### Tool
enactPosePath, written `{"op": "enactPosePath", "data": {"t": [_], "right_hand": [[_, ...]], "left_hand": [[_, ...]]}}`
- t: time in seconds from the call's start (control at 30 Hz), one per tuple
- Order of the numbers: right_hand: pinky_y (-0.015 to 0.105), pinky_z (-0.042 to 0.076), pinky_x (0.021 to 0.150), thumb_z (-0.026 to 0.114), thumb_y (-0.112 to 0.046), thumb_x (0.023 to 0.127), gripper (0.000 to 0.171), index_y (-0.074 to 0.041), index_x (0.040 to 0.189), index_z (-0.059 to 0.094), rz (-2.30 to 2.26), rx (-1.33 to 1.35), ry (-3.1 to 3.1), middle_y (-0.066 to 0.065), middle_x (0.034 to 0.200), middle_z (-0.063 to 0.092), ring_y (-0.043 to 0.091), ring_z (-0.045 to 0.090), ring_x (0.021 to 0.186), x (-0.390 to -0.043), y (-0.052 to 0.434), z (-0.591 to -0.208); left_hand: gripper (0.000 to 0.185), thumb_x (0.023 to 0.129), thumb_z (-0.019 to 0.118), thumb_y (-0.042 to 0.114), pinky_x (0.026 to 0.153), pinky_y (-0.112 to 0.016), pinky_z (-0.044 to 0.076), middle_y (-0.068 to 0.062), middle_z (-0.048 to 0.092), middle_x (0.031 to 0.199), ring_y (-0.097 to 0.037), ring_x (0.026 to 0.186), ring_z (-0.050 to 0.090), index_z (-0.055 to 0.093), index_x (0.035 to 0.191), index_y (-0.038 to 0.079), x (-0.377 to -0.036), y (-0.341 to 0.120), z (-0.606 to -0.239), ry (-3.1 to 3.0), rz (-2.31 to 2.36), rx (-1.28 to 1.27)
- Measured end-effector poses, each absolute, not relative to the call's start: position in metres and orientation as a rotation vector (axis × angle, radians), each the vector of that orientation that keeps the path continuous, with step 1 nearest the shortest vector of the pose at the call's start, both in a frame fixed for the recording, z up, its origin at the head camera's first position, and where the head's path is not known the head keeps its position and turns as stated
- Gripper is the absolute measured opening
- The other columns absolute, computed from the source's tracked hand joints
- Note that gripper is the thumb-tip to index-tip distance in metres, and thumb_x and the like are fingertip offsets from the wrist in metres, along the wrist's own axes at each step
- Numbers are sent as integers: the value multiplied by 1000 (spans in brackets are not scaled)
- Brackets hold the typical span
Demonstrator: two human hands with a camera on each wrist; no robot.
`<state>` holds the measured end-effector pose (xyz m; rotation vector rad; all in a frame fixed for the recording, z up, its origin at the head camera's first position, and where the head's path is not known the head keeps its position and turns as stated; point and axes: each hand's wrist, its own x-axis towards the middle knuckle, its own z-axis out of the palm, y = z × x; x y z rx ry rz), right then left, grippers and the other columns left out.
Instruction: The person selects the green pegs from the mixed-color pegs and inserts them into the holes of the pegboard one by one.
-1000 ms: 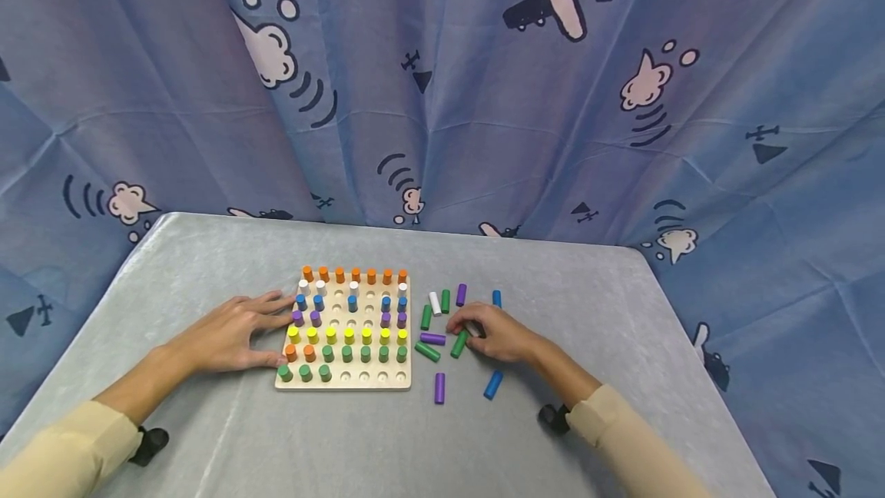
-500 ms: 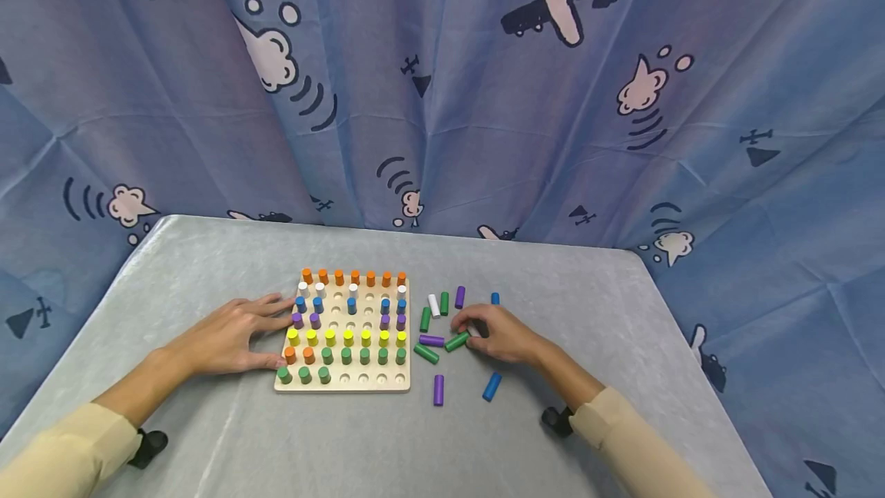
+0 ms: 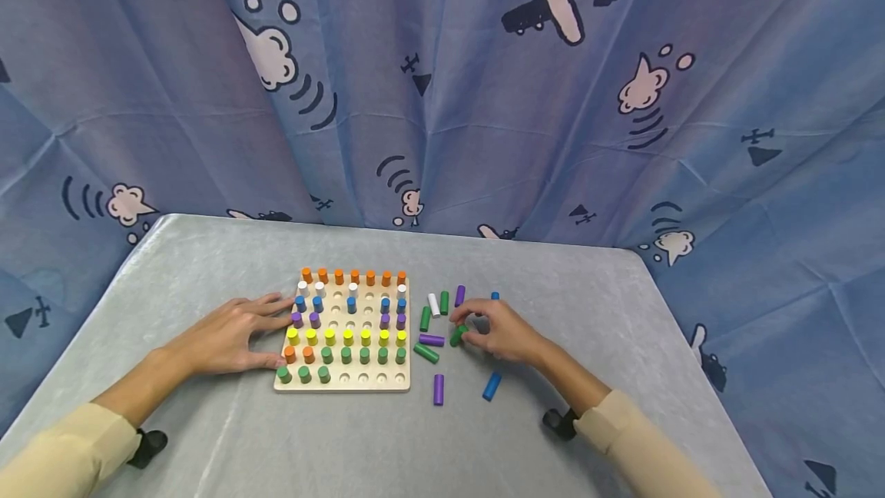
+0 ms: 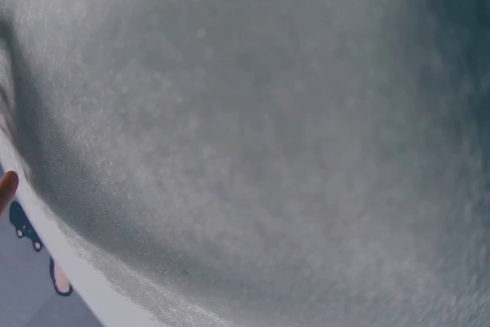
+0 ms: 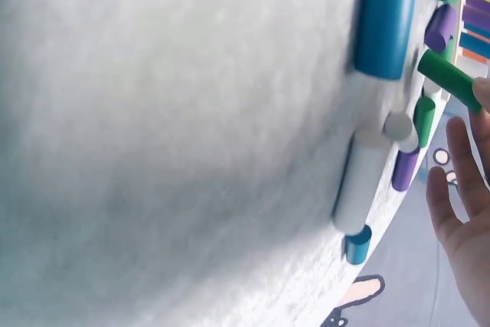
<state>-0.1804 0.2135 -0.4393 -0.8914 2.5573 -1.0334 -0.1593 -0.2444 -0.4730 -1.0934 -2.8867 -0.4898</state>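
Note:
In the head view a pale wooden pegboard (image 3: 356, 383) carries rows of orange, white, blue, purple, yellow and green pegs. Several holes show bare in its front row and in the middle of the white, blue and purple rows. My left hand (image 3: 231, 335) rests against the board's left edge, fingers extended and thumb by the front corner. Right of the board, my right hand (image 3: 501, 331) pinches a green peg (image 3: 458, 336) between thumb and fingertips. The right wrist view shows this green peg (image 5: 450, 82) raised at a slant, its other fingers apart.
Loose pegs lie right of the board, among them a white peg (image 3: 433, 305), a purple peg (image 3: 439, 390) and a blue peg (image 3: 492, 386). More white pegs (image 5: 361, 181) lie near my right hand. A grey cloth covers the table (image 3: 242, 436); a blue curtain (image 3: 442, 98) hangs behind.
The green peg has turned in my right fingers and now looks lifted off the table. My left hand and the board stay in place.

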Motion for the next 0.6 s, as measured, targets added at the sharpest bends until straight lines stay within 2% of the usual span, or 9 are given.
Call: {"op": "enactPosePath", "data": {"t": [0.23,0.4,0.6], "right_hand": [[50,49,97,74,3,86,29,-5,113,69,-1041,-926,2550,5,109,71,19,64,103,-177,207,-443],[46,52,94,73,3,86,28,-3,113,69,-1081,-963,2541,8,110,71,19,66,104,-174,198,-437],[48,52,92,73,2,87,27,-1,113,69,-1140,-1036,2521,11,109,71,19,64,103,-169,185,-428]], "left_hand": [[72,84,71,59,100,-61,42,-11,49,149,-40,136,45,62,135,9,-159,-245,-473,-2874,-485,-1102],[72,83,72,59,100,-61,42,-11,49,149,-40,136,45,63,135,8,-159,-245,-473,-2880,-494,-1098],[72,84,71,59,100,-61,41,-9,48,150,-39,137,44,62,136,9,-160,-245,-474,-2902,-498,-1085]]}}
